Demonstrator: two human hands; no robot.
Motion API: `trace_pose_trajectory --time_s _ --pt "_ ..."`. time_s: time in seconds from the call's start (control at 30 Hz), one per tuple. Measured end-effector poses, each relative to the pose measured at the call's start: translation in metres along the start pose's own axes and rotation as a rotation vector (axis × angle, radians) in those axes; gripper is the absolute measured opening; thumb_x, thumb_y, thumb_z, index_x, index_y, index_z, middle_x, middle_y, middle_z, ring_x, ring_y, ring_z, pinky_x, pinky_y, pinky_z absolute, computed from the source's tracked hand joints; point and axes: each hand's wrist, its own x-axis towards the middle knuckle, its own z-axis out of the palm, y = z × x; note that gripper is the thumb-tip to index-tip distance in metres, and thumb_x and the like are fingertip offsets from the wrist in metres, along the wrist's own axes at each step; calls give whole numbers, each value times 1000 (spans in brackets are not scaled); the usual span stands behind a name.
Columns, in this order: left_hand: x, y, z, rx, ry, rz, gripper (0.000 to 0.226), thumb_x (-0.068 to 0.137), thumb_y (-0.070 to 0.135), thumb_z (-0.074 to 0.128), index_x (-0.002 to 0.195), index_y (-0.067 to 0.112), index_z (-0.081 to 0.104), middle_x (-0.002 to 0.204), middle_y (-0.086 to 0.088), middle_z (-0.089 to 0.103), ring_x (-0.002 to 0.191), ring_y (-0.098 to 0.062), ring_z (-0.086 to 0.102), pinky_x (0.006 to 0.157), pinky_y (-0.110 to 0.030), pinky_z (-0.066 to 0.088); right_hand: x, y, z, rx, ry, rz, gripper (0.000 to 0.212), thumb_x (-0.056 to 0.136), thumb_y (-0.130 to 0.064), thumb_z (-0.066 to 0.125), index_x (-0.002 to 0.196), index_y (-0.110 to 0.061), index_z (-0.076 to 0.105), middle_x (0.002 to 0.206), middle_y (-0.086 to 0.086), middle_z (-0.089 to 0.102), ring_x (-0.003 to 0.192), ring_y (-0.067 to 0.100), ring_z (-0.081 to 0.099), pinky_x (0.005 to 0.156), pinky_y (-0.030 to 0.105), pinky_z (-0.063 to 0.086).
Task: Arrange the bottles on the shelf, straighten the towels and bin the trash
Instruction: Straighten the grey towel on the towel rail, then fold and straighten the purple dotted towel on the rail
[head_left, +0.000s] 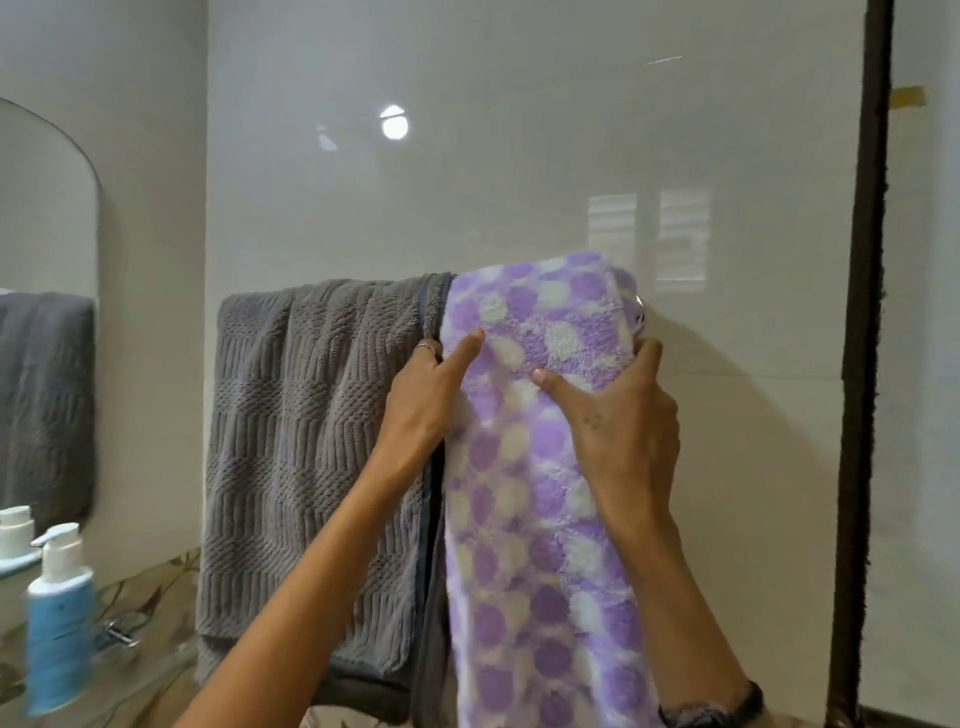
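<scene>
Towels first: grey towel (311, 441) hung over rail at left, flat and fairly square; purple dotted towel (540, 467) hung just beside it on right, edges touching, top still bunched over rail. Both against glossy tiled wall (467, 156). Mirror (47, 312) far left. Step in hand, prob.: straightening the purple one. Left hand (431, 400) closed on its left edge near top, thumb across the front; right hand (618, 410) gripping right edge, fingers wrapped behind, thumb on front. Next move, likely: even pull down w/ both hands, level top fold, match hem to grey. Blue pump bottle (57, 618) bottom left, blurred, on glass shelf (21, 561); trash not in view.
</scene>
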Motion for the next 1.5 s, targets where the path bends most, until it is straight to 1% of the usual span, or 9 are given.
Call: trace_pose_trajectory --time_s 0.1,0.3,0.43,0.53,0.87,1.07,1.23,1.4,1.5 --pt "1 4 5 -82 -40 -78 84 78 65 52 112 -12 53 86 -26 63 69 -35 57 66 -41 43 -14 7 -7 80 -39 9 73 71 -52 72 121 -10 40 111 17 64 96 39 61 75 44 51" --pt "11 12 3 -261 -44 -92 51 90 53 45 97 9 70 97 -14 70 84 -29 65 79 -41 50 -32 13 -16 249 -31 23 73 69 -46 76 126 -14 42 117 10 65 103 33 62 84 44 50" --pt "32 23 -6 381 293 153 58 92 43 50 47 7 43 48 -6 43 50 -25 41 51 -34 27 -44 20 -19 355 -32 68 59 68 -43 77 111 -15 47 109 7 67 98 31 62 78 40 52" --pt "37 24 -10 592 390 320 30 89 34 55 73 8 59 71 -7 58 69 -28 54 59 -30 33 -47 26 -21 368 -19 37 55 70 -41 76 108 -14 48 105 7 68 93 31 63 73 38 52" --pt "29 17 5 462 227 222 43 92 56 37 106 17 49 83 -3 55 75 -23 48 65 -35 31 -82 52 -21 411 82 -38 43 71 -30 79 104 -21 54 89 -5 68 75 19 65 61 30 51" --pt "39 25 2 -124 -31 -93 40 85 54 55 80 21 34 80 -3 44 69 -17 42 57 -29 32 -101 65 -19 474 19 9 46 64 -49 72 101 -31 52 84 -12 67 72 12 63 62 21 50" --pt "52 34 -11 128 13 9 38 89 44 55 64 19 40 61 -1 44 50 -13 41 47 -26 30 -72 62 -17 490 -297 102 57 60 -54 78 108 -31 58 97 -15 69 90 11 66 75 26 52" --pt "67 33 -32 650 317 383 20 91 25 51 99 16 66 106 -9 64 100 -26 57 70 -30 40 -9 28 -18 788 -418 199 62 62 -55 77 117 -32 61 103 -12 73 92 7 70 82 31 57" --pt "84 33 -32 662 58 408 31 96 34 43 112 16 64 123 -8 57 118 -25 49 89 -37 42 35 2 -14 786 -386 160 67 59 -49 80 118 -27 56 107 -4 71 94 17 69 87 41 55"
